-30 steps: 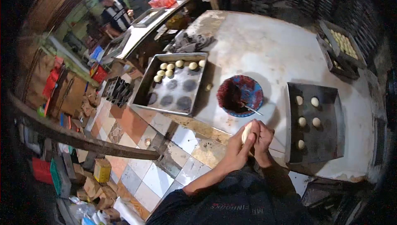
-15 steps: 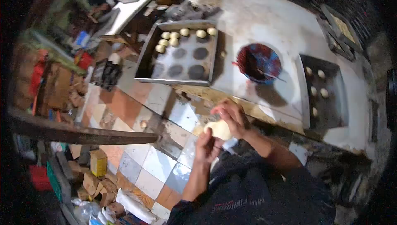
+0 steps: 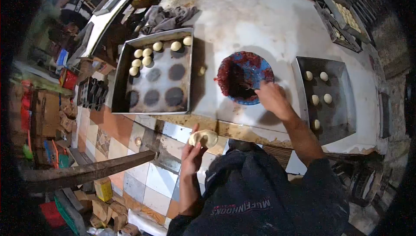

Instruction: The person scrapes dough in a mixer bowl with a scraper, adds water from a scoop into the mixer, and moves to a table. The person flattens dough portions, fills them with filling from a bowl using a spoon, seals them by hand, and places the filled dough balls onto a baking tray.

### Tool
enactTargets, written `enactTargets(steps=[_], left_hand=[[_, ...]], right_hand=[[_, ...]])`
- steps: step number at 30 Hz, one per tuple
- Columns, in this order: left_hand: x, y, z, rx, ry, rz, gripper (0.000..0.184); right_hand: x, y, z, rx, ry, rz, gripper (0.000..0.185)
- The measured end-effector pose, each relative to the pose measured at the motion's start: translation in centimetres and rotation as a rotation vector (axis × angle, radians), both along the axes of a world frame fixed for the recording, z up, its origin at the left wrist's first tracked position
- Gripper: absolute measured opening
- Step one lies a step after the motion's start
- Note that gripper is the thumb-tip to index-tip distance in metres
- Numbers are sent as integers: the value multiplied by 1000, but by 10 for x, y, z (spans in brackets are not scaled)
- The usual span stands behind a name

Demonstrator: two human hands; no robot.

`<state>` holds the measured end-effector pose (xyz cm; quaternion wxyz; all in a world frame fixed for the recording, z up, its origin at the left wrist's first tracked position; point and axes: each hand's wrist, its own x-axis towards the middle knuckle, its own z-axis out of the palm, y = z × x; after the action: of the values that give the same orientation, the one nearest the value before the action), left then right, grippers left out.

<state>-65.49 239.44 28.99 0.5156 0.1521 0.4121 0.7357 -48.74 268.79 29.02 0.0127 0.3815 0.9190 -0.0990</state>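
A flattened round of pale dough (image 3: 203, 139) rests in my left hand (image 3: 192, 154), just off the table's front edge, with the thumb pressed into its middle. Over the right rim of a blue bowl (image 3: 259, 72), my right hand (image 3: 273, 99) is closed around a thin metal utensil (image 3: 248, 89). The utensil's working end lies inside the bowl; its exact shape is unclear. Dark red filling (image 3: 236, 77) coats the inside of the bowl and smears its rim.
Left of the bowl, a large metal tray (image 3: 190, 69) holds several dough balls. A second tray (image 3: 346, 106) with several dough balls is at the right. Stacked trays (image 3: 346, 17) and a grey cloth (image 3: 169, 18) lie farther back. A wooden beam (image 3: 91, 168) juts in from the left. Another person (image 3: 76, 8) is far left.
My right hand has left the dough and moved right to the bowl, taking hold of the utensil. The dough stays in my left hand. The camera view has shifted.
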Motion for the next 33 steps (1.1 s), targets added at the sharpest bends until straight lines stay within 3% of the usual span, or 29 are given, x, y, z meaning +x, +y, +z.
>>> enactTargets(steps=[2, 7, 10, 15, 17, 18, 20, 21, 24, 26, 28, 29, 30, 32, 33], left_hand=[[-2, 23, -4, -42, -52, -42, 55], [10, 79, -9, -108, -78, -183, 46], [28, 108, -38, -302, -138, -220, 43], [43, 132, -59, -139, -180, -271, 44], [43, 130, -41, -214, -142, -286, 45], [40, 132, -27, -254, -87, -279, 46], [34, 135, -7, -206, -16, -246, 47], [32, 135, -4, -203, -48, -117, 47], [23, 148, -7, -178, -76, 89, 48], [18, 166, 1, -207, -183, 130, 47], [17, 178, 11, -233, -182, 48, 45], [20, 185, 17, -200, -258, 19, 45], [21, 189, 21, -168, -332, -12, 45], [15, 187, 6, -220, -338, 14, 45], [13, 185, -2, -227, -323, 63, 44]], right_hand=[[5, 8, 7, -39, -50, 92, 14], [12, 20, -8, -93, 153, 84, 17], [9, 14, -16, -85, 181, 106, 17], [12, 31, -23, -144, 101, 352, 18], [10, 45, -14, -522, 198, 224, 18], [13, 49, -15, -531, 200, 218, 18], [26, 60, -20, -826, 477, 53, 17], [31, 67, -23, -1062, 470, -21, 21], [41, 57, -5, -1308, 622, -117, 21], [38, 39, 2, -1189, 668, -49, 22], [32, 26, 10, -554, 739, 198, 26], [33, 21, 1, -397, 647, 272, 43], [33, 18, -12, -387, 651, 269, 43], [31, 14, -29, 48, 606, 374, 47], [36, 9, -26, 67, 496, 342, 54]])
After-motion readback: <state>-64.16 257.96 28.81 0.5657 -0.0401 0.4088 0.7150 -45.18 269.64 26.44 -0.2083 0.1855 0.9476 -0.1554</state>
